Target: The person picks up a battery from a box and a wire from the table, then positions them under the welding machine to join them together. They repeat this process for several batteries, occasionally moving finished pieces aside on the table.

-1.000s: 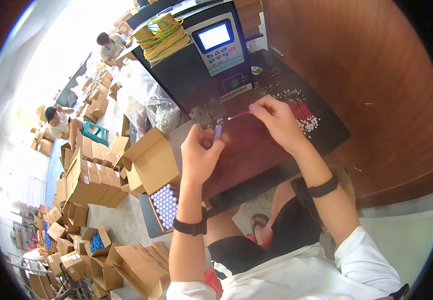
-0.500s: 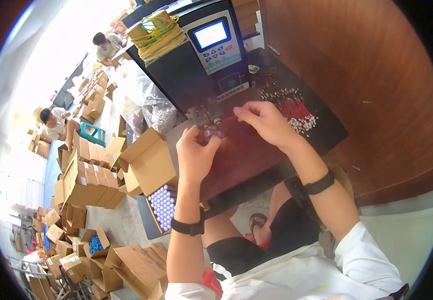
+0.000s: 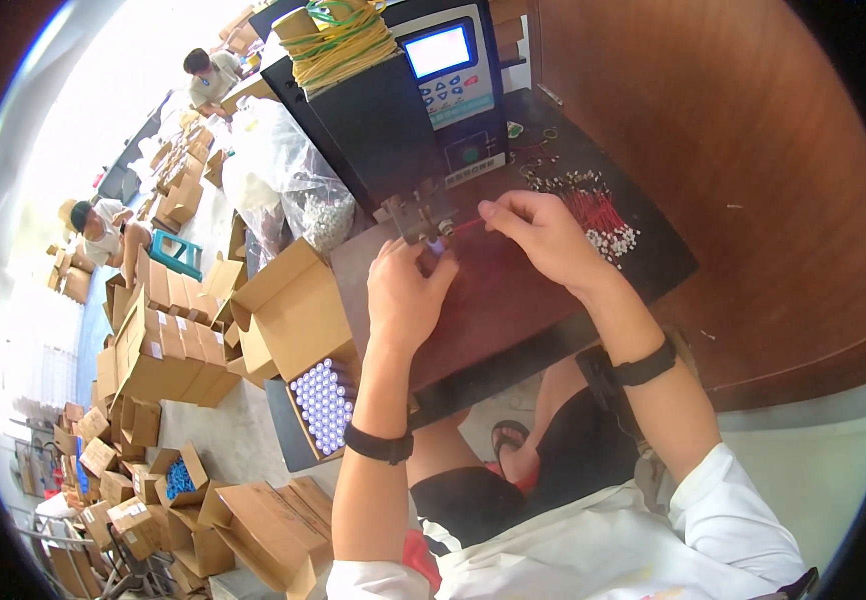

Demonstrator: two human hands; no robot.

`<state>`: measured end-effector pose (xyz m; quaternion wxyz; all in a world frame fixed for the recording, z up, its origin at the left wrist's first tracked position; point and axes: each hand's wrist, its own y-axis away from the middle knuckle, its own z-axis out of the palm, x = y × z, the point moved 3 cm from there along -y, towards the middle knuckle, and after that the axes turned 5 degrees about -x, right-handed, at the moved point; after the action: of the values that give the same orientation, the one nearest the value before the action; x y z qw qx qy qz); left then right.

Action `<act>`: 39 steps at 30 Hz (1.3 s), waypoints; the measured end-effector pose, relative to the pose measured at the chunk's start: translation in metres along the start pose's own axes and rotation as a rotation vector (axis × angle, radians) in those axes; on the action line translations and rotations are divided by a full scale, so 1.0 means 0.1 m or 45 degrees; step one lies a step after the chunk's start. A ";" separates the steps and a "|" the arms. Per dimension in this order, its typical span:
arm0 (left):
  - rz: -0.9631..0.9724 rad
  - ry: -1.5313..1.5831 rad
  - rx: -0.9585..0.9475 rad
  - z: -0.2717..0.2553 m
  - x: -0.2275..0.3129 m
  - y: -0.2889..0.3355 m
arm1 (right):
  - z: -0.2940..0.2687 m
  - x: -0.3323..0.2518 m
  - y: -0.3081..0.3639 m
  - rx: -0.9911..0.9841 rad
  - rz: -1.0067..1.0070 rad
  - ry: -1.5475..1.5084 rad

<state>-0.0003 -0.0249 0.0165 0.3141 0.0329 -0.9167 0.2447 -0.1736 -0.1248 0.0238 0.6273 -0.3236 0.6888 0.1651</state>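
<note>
At five o'clock from the metal fixture [image 3: 412,216], a purple cylinder [image 3: 436,246] is pinched by the left hand's [image 3: 403,290] fingers, a red lead [image 3: 469,226] by the right hand's [image 3: 541,238], any join unclear, with other leads [image 3: 593,212] toward three o'clock and boxed cylinders [image 3: 321,405] toward seven left unheld.

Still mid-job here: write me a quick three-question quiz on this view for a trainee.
1. What is the left hand gripping between its fingers?
2. True or false: the screen on the black machine is dark.
3. Fill in the blank: in the picture, the pile of red wires lies to the ____ of the right hand.

Key:
1. A purple cylinder.
2. False; it is lit.
3. right
</note>
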 end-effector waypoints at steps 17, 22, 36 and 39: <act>0.005 -0.051 -0.055 -0.01 0.01 0.00 | 0.03 0.05 -0.03 -0.004 -0.020 0.072; 0.008 -0.053 -0.070 -0.01 0.01 -0.01 | 0.01 0.12 -0.08 0.062 -0.075 0.148; -0.112 -0.012 -0.165 -0.03 0.09 0.03 | -0.10 0.02 0.31 -0.078 -0.140 0.196; -0.109 0.013 -0.154 -0.02 0.07 0.02 | -0.08 0.05 0.30 -0.074 -0.189 0.258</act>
<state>-0.0049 -0.0212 0.0209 0.3304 0.0517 -0.9259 0.1754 -0.1993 -0.1088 0.0151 0.5555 -0.4068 0.7177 0.1044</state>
